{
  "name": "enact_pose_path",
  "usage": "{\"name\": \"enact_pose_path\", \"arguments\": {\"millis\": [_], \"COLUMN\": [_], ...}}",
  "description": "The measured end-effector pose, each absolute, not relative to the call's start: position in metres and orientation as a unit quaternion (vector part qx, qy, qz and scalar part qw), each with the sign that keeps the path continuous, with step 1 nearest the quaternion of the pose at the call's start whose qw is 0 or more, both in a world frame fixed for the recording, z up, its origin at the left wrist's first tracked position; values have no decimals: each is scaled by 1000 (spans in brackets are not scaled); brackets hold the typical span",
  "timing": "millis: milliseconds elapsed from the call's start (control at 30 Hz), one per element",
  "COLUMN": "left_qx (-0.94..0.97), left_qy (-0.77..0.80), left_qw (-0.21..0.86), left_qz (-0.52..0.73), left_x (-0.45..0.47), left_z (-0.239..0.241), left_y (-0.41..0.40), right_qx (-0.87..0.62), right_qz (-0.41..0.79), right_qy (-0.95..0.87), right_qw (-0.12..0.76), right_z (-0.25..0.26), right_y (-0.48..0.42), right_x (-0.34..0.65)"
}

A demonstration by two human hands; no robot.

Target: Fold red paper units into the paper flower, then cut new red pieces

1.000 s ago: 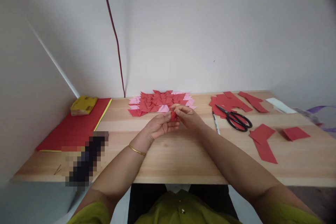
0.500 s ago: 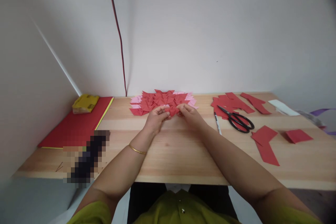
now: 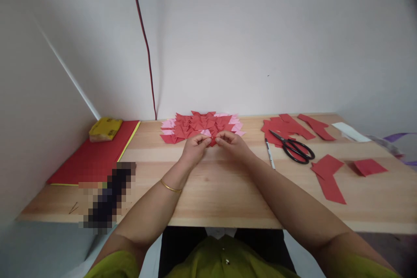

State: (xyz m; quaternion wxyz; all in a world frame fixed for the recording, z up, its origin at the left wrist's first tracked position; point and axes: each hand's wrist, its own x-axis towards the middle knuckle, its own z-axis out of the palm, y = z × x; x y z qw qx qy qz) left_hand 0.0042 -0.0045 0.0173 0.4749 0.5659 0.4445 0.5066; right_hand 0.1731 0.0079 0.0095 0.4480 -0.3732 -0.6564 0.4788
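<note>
We count two hands at work over the pale wooden counter (image 3: pixel 208 191). The left hand (image 3: pixel 194 147), with one thin gold bangle (image 3: pixel 170 187) on its wrist, and the right hand (image 3: pixel 235 144) meet fingertip to fingertip. Both are curled nearly closed and pinch one small folded piece of red paper (image 3: pixel 212 140) between thumbs and forefingers. That piece sits just above the counter at the near edge of a spread of folded red and pink paper triangles (image 3: pixel 195 124). The triangles overlap too tightly for us to number them, but most are red and only a few are pink. To the right, just beside the right forearm, lies one white pen (image 3: pixel 269 154). Next to it is one pair of black-handled scissors (image 3: pixel 294 146), its blades resting on a heap of red paper offcuts (image 3: pixel 282 125). Two long red strips (image 3: pixel 315 125) lie behind it, and one white slip of paper (image 3: pixel 351 132) lies near the far right corner. Nearer to us on that side we count one bent red offcut (image 3: pixel 328 177) and one folded red rectangle (image 3: pixel 369 167), lying apart from each other. At the left end lies one flat stack of red sheets (image 3: pixel 93 158) with a yellow edge showing beneath it. One yellow packet (image 3: pixel 105 128) rests on its far corner. One dark red cord (image 3: pixel 143 43) runs down the wall behind the triangles.
</note>
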Motion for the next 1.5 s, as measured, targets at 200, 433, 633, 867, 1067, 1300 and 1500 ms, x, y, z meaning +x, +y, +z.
{"name": "enact_pose_path", "arguments": {"millis": [200,433,633,867,1067,1300,1500], "left_qx": [561,594,593,558,470,477,484], "left_qy": [451,442,463,432,405,421,430], "left_qw": [477,450,434,483,572,565,539], "left_qz": [504,499,497,518,537,525,538], "left_x": [4,4,4,7,8,7,6], "left_z": [18,18,19,21,15,17,19], "left_y": [-4,-4,-5,-8,-6,-4,-4], "right_qx": [-381,-398,-374,-365,-357,-371,-381], "right_qz": [424,414,439,429,461,430,451], "right_qy": [-691,-696,-687,-707,-692,-689,-661], "right_qw": [444,431,443,427,425,450,464], "right_z": [10,8,7,7,11,8,8], "right_y": [6,6,4,4,3,5,6], "right_x": [173,171,169,172,172,171,171]}}
